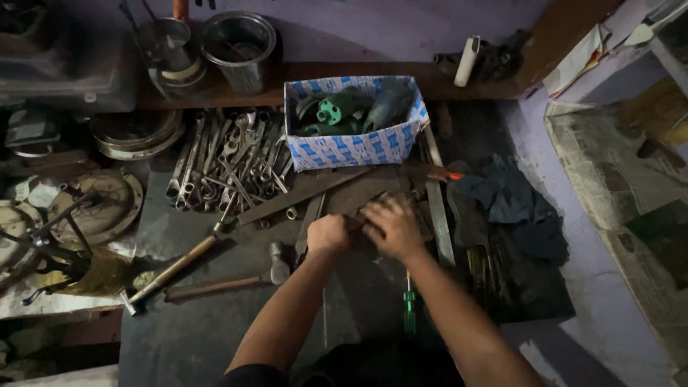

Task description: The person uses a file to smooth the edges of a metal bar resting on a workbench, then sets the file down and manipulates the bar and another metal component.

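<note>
— What are the hands doing right now?

— Both are pressing together over the dark metal strips (373, 204) lying in the middle of the bench (186, 337). The left hand (327, 233) is curling into a fist. The right hand (391, 228) is lying beside it, touching it, fingers bent down onto the pile. I cannot tell what either is gripping.

— What is lying around them?

— A hammer (222, 285) is resting near left, a pile of spanners (229, 161) far left. A blue-and-white box (356, 147) holding green fittings is sitting just beyond. A dark cloth (512, 201) is bunching up right, and a green-handled screwdriver (409, 304) is lying near, under the right forearm.
</note>
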